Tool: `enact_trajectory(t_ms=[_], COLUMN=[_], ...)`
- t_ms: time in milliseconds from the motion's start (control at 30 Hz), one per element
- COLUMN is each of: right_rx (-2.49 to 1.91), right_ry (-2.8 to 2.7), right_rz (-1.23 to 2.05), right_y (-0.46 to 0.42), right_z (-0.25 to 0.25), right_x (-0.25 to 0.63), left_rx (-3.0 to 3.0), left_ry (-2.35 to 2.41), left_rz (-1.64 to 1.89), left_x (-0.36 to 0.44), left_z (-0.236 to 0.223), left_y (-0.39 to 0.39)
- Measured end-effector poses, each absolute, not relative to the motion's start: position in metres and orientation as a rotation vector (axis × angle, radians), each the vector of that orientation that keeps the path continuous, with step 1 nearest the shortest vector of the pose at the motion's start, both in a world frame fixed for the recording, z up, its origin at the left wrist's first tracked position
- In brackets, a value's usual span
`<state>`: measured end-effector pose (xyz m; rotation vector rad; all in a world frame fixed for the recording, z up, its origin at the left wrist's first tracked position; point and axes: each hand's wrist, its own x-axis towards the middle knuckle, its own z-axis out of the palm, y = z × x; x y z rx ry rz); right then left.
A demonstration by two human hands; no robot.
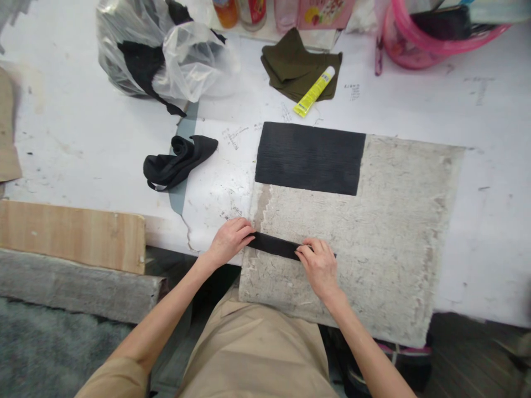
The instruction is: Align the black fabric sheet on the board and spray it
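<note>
A narrow black strip (276, 245) stretches between my two hands over the worn, pale grey board (398, 237). At its left end, the fingers of my left hand (231, 239) are closed on it in a pinch. Near the right end my right hand (319, 266) also pinches it, with a short tip showing past the fingers. Farther up on the same board lies a flat black ribbed rectangle (310, 157). To the left, a loosely rolled black fabric piece (178, 161) rests on the white table.
Beyond the board, a yellow tube (314, 92) lies on olive fabric pieces (290, 61). A plastic bag (136, 33) with black scraps is at upper left, a pink basket (402, 38) at upper right. A wooden board (72, 235) lies along the left edge.
</note>
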<state>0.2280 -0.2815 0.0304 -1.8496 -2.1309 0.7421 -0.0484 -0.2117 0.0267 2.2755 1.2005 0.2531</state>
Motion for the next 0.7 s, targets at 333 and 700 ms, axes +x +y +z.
enact_trajectory(t_ms=[333, 700], right_rx=[-1.752, -1.9], right_ry=[-1.75, -1.298], right_rz=[1.296, 1.463], right_y=[-0.243, -0.178], right_z=[0.036, 0.021], right_x=[0.258, 0.335], left_rx=[2.005, 1.431], left_ry=[0.878, 1.434], left_rz=[0.153, 0.31], left_x=[0.013, -0.046], left_z=[0.037, 0.026], left_y=[-0.189, -0.113])
